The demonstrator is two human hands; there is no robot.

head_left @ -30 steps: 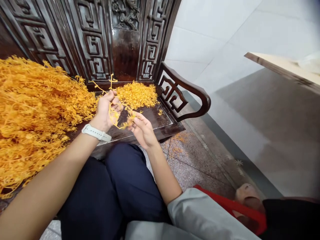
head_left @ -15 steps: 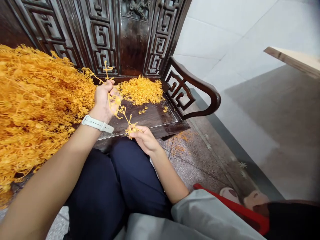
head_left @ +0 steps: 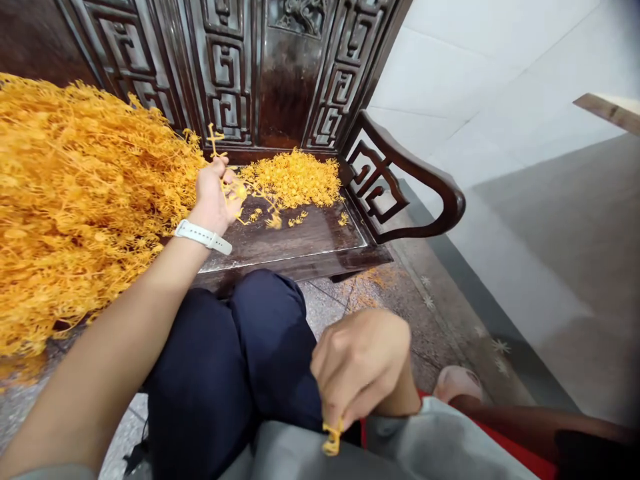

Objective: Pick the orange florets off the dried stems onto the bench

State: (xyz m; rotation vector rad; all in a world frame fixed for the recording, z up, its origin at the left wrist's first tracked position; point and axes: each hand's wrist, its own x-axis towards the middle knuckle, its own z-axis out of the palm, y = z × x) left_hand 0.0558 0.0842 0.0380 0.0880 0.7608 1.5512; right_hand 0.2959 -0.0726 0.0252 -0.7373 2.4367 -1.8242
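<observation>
My left hand [head_left: 214,193], with a white watch at the wrist, is closed around a thin orange plastic sprig [head_left: 235,190] above the dark wooden bench seat [head_left: 300,237]. My right hand [head_left: 363,363] is down near my lap, fingers pinched on a small orange plastic piece [head_left: 331,440] that hangs below them. A big heap of orange sprigs [head_left: 75,200] fills the bench to the left of my left hand. A smaller pile of loose orange pieces [head_left: 293,177] lies at the back of the seat, just right of that hand.
The carved bench back [head_left: 250,73] rises behind the piles and a curved armrest [head_left: 410,187] closes the right end. My dark-trousered knee [head_left: 250,347] is below the seat edge. Speckled floor and a white wall lie to the right; a red item [head_left: 500,443] is by my hip.
My right hand has pulled away from the sprig and dropped toward my lap with a small torn-off piece. My left hand stays over the seat with the sprig. The view shifted right.
</observation>
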